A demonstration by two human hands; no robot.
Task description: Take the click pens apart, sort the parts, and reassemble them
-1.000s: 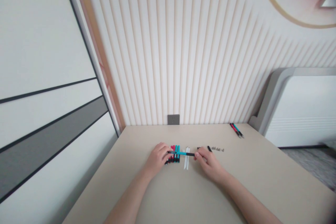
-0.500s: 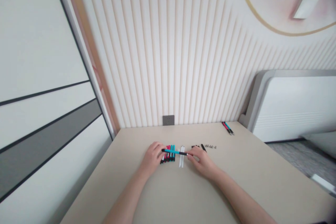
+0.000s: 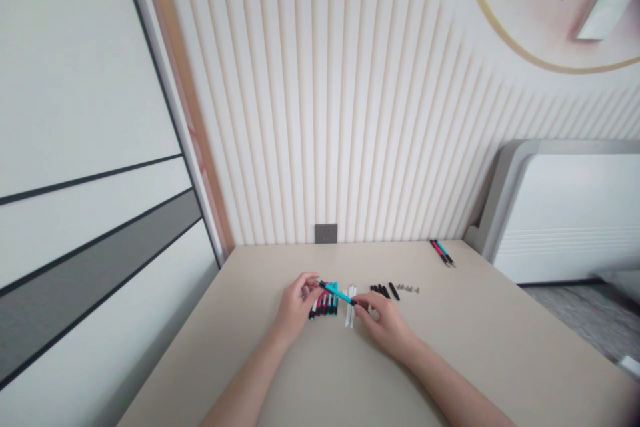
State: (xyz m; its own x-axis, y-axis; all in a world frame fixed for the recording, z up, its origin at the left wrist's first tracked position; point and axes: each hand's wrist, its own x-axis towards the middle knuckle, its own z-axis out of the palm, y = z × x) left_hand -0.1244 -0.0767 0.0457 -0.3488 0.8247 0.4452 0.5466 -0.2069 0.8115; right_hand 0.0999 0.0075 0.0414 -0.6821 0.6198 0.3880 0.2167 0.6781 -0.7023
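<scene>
A teal pen is held between both hands just above the beige table. My left hand pinches its left end, fingers closed. My right hand pinches its right, black-tipped end. Under the pen lies a row of red, teal and black pen barrels. Just right of these lie white thin tubes. Beyond my right hand are several black pen parts and a row of small grey bits.
A red pen and a teal pen lie together at the table's far right, near the ribbed wall. A grey wall socket sits at the table's back edge. A white and grey unit stands to the right.
The teal pen has tilted, its left end now higher and farther than before. My right hand has drawn in slightly, uncovering the black parts. The camera view shifted a little.
</scene>
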